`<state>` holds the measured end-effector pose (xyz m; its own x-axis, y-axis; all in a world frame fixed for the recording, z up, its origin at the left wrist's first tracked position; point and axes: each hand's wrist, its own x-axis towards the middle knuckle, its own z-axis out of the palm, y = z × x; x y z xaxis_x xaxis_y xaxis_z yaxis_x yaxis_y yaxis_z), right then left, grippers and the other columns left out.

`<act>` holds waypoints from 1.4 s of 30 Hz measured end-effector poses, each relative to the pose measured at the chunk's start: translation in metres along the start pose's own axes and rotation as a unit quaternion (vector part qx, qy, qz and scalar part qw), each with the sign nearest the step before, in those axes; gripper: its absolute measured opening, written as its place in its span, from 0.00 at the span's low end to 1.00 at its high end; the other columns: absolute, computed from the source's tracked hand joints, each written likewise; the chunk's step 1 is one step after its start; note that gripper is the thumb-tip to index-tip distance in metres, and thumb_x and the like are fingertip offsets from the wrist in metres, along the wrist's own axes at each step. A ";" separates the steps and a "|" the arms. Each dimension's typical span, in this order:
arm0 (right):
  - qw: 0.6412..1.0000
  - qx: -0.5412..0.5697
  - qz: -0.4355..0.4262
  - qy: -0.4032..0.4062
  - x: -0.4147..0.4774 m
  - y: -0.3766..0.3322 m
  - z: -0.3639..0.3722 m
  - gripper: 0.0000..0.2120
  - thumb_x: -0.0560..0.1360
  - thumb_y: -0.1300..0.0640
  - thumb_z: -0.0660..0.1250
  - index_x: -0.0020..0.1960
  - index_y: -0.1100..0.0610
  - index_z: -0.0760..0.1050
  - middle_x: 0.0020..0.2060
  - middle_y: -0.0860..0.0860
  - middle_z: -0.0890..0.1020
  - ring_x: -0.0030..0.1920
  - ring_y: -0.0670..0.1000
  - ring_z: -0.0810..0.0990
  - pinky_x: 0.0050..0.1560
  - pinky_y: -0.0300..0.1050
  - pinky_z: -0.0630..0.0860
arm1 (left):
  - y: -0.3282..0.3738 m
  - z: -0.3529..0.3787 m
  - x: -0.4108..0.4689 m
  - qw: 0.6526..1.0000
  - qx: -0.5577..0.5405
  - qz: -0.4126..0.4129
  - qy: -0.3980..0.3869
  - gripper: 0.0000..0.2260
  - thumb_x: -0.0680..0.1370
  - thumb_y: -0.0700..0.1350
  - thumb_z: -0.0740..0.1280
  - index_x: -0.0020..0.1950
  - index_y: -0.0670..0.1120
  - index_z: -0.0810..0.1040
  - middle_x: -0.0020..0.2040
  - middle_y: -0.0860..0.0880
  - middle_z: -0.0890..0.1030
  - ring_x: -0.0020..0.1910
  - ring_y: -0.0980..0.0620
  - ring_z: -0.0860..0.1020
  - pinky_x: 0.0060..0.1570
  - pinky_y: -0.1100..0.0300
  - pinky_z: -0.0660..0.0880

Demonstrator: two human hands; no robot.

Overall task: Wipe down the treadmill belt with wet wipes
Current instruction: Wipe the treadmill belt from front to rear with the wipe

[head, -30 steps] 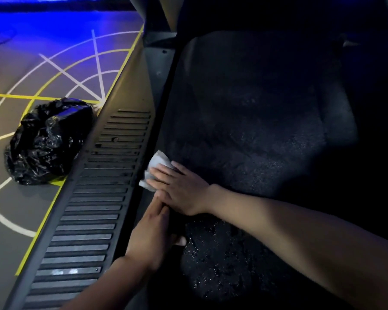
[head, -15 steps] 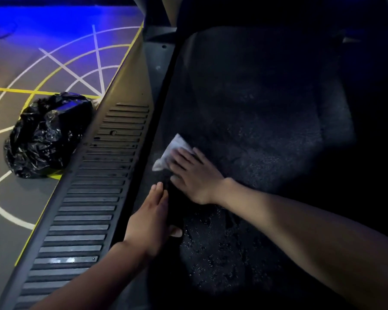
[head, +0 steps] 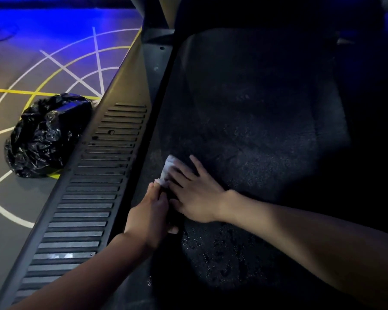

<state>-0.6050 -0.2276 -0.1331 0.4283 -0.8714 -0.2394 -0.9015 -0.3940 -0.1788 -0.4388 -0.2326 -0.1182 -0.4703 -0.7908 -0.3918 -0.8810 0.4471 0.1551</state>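
The dark, speckled treadmill belt (head: 251, 121) fills the middle and right of the view, with wet-looking patches near me. A white wet wipe (head: 168, 170) lies on the belt near its left edge. My right hand (head: 195, 193) presses flat on the wipe with straight, spread fingers; most of the wipe is hidden under them. My left hand (head: 151, 213) lies flat on the belt's left edge just below, its fingertips touching the wipe's near corner and the right hand.
A ribbed grey side rail (head: 87, 193) runs diagonally along the belt's left side. A crumpled black plastic bag (head: 45, 135) sits on the floor beside the rail. The floor (head: 54, 54) carries white and yellow curved lines under blue light.
My right hand slid the wipe away from the rail, then back toward me. My left hand stayed on the belt's edge and its fingertips now meet the wipe again.
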 end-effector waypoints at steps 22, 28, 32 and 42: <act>0.999 0.004 -0.043 0.011 -0.046 0.041 0.019 0.32 0.83 0.40 0.45 0.81 0.58 0.46 0.80 0.54 0.46 0.79 0.52 0.37 0.77 0.51 0.35 | 0.053 -0.013 0.013 0.985 0.060 -0.093 -0.135 0.61 0.64 0.75 0.67 0.79 0.43 0.37 0.75 0.28 0.39 0.76 0.31 0.40 0.74 0.44 0.54; 0.998 0.012 0.064 0.027 -0.035 0.079 0.016 0.32 0.83 0.39 0.42 0.81 0.55 0.43 0.80 0.51 0.43 0.78 0.48 0.35 0.78 0.49 0.35 | 0.065 -0.008 0.020 0.979 0.087 -0.111 -0.146 0.60 0.68 0.66 0.72 0.78 0.36 0.37 0.74 0.26 0.37 0.75 0.29 0.39 0.74 0.38 0.52; 0.999 -0.009 -0.040 0.025 -0.064 0.053 0.028 0.32 0.83 0.40 0.46 0.81 0.57 0.48 0.80 0.53 0.49 0.80 0.52 0.39 0.77 0.49 0.34 | 0.064 -0.009 0.021 0.985 0.090 -0.070 -0.128 0.57 0.68 0.63 0.74 0.78 0.36 0.40 0.77 0.34 0.37 0.78 0.39 0.38 0.75 0.42 0.53; 1.000 -0.008 -0.013 0.014 -0.087 0.053 0.027 0.34 0.83 0.38 0.43 0.80 0.57 0.40 0.79 0.53 0.38 0.77 0.50 0.29 0.74 0.49 0.27 | 0.071 -0.008 0.025 0.983 0.081 -0.091 -0.135 0.60 0.66 0.59 0.77 0.76 0.31 0.40 0.77 0.32 0.37 0.77 0.37 0.38 0.74 0.40 0.53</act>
<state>-0.6883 -0.1645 -0.1477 0.4492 -0.8688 -0.2084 -0.8915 -0.4205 -0.1685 -0.5135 -0.2239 -0.1101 -0.2551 -0.7342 -0.6292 -0.9193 0.3858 -0.0774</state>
